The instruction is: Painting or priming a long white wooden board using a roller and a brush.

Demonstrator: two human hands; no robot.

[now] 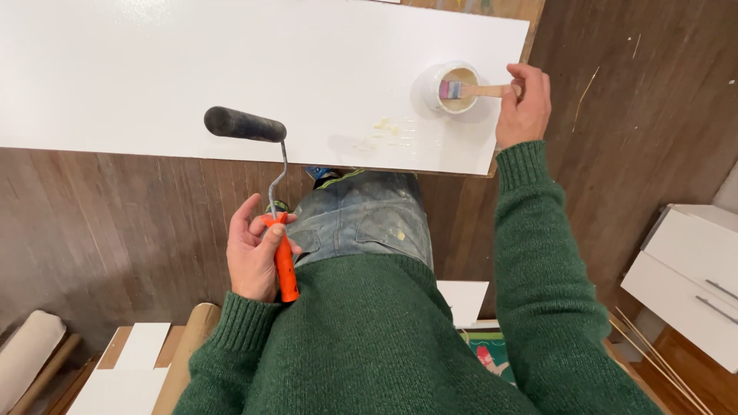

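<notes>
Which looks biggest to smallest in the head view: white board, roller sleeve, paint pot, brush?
1. White board, by far.
2. Roller sleeve.
3. Paint pot and brush look alike in extent; the right hand hides part of the brush handle, so no ranking.

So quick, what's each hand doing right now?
Left hand: fingers closed on the orange-handled paint roller.
Right hand: fingers closed on a brush resting in the small white tub.
</notes>
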